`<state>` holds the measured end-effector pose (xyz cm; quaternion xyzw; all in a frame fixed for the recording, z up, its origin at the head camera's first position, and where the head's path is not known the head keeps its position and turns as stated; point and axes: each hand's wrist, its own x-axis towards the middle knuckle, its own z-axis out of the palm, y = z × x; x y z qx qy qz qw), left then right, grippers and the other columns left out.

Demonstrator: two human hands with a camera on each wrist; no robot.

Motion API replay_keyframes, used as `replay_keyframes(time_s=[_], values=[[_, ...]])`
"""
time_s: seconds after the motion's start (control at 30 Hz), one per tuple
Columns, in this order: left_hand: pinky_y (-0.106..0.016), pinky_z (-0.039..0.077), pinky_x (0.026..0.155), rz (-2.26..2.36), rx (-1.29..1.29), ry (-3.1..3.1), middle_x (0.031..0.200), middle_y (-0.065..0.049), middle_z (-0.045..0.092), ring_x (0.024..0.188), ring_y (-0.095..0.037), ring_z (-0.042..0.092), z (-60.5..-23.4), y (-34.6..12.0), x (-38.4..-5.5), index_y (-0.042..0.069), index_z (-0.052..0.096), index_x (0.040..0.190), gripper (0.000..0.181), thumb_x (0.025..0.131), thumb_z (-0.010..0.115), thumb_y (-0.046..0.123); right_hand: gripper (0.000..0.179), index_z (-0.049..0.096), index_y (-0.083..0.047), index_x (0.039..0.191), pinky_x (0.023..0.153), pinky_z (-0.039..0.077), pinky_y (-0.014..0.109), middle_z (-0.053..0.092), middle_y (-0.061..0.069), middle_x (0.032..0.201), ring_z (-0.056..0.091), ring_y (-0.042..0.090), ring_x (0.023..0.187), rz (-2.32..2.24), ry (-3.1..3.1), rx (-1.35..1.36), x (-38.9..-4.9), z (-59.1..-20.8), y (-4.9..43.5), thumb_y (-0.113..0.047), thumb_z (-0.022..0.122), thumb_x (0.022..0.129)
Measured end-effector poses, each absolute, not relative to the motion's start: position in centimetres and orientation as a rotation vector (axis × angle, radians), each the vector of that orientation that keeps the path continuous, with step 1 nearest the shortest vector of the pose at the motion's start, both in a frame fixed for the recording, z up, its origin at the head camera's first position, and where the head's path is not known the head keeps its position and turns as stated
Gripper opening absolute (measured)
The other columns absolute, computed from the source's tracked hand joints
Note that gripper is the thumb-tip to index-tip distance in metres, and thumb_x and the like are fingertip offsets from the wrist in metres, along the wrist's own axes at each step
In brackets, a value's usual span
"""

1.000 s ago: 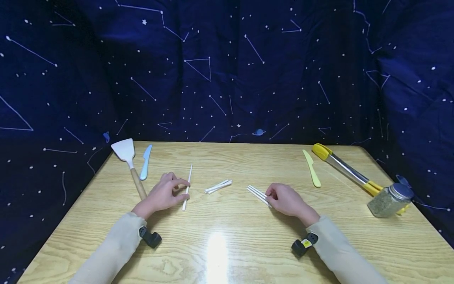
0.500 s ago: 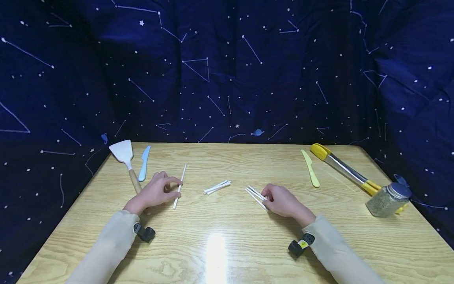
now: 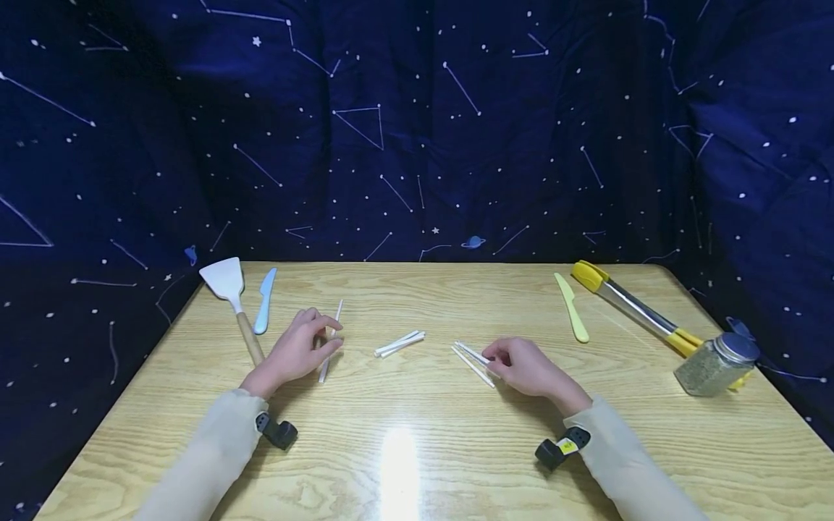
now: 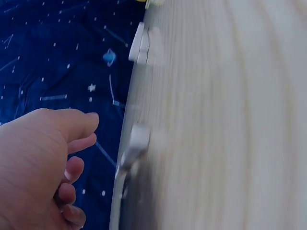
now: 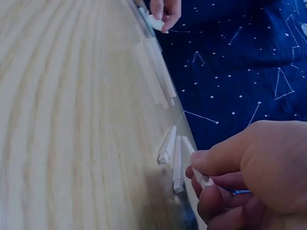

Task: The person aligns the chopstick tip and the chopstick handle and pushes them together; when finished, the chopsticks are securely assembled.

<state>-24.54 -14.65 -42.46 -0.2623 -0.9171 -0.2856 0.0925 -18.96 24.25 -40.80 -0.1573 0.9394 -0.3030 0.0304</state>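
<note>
A thin white stick [image 3: 324, 371] lies on the wooden table under my left hand [image 3: 302, 349]. The thumb and forefinger of that hand stand apart above it, with nothing between them in the left wrist view. On the right, my right hand [image 3: 523, 367] pinches one end of a similar white stick [image 5: 188, 145] between thumb and fingers. Two more white sticks lie close beside it, the nearer white stick [image 5: 178, 165] almost parallel to the held one. Between the hands is a small group of white sticks [image 3: 400, 344], lying across each other at a slight angle.
At the left lie a white spatula [image 3: 225, 280] with a wooden handle and a blue knife [image 3: 264, 302]. To the right are a yellow knife [image 3: 571, 307], yellow-tipped tongs [image 3: 632, 307] and a glass jar [image 3: 713, 367] of dried herbs. A dark starry curtain [image 3: 417, 145] hangs behind the table.
My left hand has shifted its stick leftward and then let it go, its fingers spreading. My right hand has separated one stick of its group slightly from the others.
</note>
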Motion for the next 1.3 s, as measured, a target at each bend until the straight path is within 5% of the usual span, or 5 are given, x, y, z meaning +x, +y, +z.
replay_keyframes(time_s=[0.57, 0.9, 1.3], values=[[-0.023, 0.037, 0.061, -0.856, -0.874, -2.65, 0.08, -0.001, 0.052, 0.075, -0.012, 0.041, -43.2, -9.6, -23.6, 0.007, 0.065, 0.104, 0.027, 0.083, 0.075, 0.021, 0.006, 0.057, 0.003, 0.093, 0.057, 0.047, 0.021, 0.061, 0.009, 0.076, 0.06, 0.014, 0.063, -1.334, 2.826, -0.497, -18.8, -40.2, 24.2, 0.004, 0.057, 0.087], [-0.023, 0.036, 0.062, -0.778, -0.858, -2.629, 0.076, 0.002, 0.05, 0.073, -0.012, 0.041, -44.1, -7.8, -23.4, 0.009, 0.067, 0.092, 0.019, 0.08, 0.076, 0.021, 0.01, 0.057, -0.006, 0.086, 0.059, 0.047, 0.022, 0.067, 0.005, 0.082, 0.063, 0.011, 0.071, -1.307, 2.958, -0.526, -18.7, -40.5, 24.0, 0.001, 0.064, 0.085], [-0.023, 0.035, 0.062, -0.888, -0.891, -2.51, 0.073, 0.005, 0.049, 0.071, -0.011, 0.04, -44.6, -7.5, -23.5, 0.01, 0.066, 0.081, 0.009, 0.08, 0.075, 0.012, 0.007, 0.059, -0.009, 0.085, 0.054, 0.042, 0.021, 0.054, -0.003, 0.073, 0.049, 0.009, 0.063, -1.353, 2.946, -0.577, -18.4, -40.4, 23.9, -0.003, 0.063, 0.084]])
